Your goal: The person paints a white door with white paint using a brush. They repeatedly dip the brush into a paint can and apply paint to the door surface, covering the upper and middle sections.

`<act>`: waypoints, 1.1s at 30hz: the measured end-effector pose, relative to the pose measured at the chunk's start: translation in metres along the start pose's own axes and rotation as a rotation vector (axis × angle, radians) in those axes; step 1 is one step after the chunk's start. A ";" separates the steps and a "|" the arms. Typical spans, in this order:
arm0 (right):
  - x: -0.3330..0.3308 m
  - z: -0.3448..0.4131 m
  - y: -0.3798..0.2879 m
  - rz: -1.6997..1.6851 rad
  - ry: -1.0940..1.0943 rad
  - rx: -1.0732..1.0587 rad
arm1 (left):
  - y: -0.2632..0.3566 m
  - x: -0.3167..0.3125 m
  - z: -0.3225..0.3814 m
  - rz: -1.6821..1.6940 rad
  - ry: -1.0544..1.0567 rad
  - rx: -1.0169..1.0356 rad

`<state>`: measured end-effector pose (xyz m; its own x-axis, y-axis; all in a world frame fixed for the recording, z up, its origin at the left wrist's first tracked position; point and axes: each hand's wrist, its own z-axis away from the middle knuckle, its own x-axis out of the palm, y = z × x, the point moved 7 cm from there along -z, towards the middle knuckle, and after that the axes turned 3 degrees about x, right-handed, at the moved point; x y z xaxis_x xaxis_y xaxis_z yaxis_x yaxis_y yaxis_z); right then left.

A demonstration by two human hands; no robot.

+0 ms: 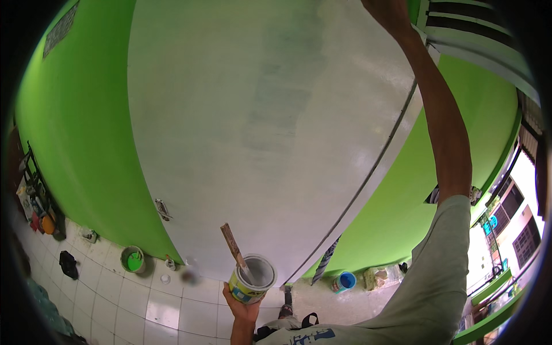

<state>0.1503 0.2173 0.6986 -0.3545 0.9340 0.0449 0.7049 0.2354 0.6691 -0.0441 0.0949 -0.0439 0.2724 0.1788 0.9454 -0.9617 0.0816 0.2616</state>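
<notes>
My left hand [244, 308] grips a paint can [245, 292] from below and the side, low in front of me. The can has a yellow-green label with writing, and pale grey paint shows inside its rim. A paint-stained wooden stick [233, 245] leans out of it. My right arm reaches far up, and only the base of my right hand [386, 13] shows at the top edge. Its fingers are cut off, so anything in them is hidden. Before me stands a large off-white door [207, 142] with uneven greyish patches across its upper middle.
A metal door handle [162, 210] sits at the door's left. Green walls [82, 142] flank it. On the tiled floor [164, 308] stand a bucket of green paint [133, 259] and a black bag [68, 265]. A blue bucket [345, 281] and a folded umbrella [326, 261] are at right.
</notes>
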 end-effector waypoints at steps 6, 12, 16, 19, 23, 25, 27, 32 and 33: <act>0.005 0.065 -0.063 0.078 -0.279 -0.157 | -0.002 0.006 -0.002 -0.027 -0.028 -0.021; 0.009 0.045 -0.046 -0.231 -0.393 0.114 | 0.006 0.001 0.003 -0.037 0.004 0.011; -0.007 -0.022 0.014 -0.130 -0.308 0.242 | -0.006 0.013 -0.005 -0.036 -0.029 -0.078; -0.007 -0.036 0.033 -0.025 -0.169 0.271 | -0.008 0.012 -0.005 -0.022 -0.027 -0.083; 0.004 0.004 -0.008 0.012 -0.143 0.042 | 0.006 0.003 0.004 -0.057 0.015 0.006; -0.001 0.031 -0.049 0.015 -0.119 -0.082 | 0.009 0.001 0.008 -0.031 0.031 0.025; -0.007 0.063 -0.060 0.081 -0.239 -0.071 | 0.004 0.003 0.004 -0.024 0.019 -0.001; -0.030 0.087 -0.073 -0.171 -0.387 0.156 | 0.001 0.005 -0.002 -0.042 0.008 -0.025; -0.029 0.087 -0.067 -0.233 -0.414 0.274 | 0.003 0.002 -0.001 -0.040 0.015 -0.020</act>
<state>0.1668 0.1977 0.5877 -0.2881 0.8632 -0.4147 0.7904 0.4588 0.4059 -0.0466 0.0967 -0.0417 0.3115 0.1893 0.9312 -0.9492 0.1085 0.2955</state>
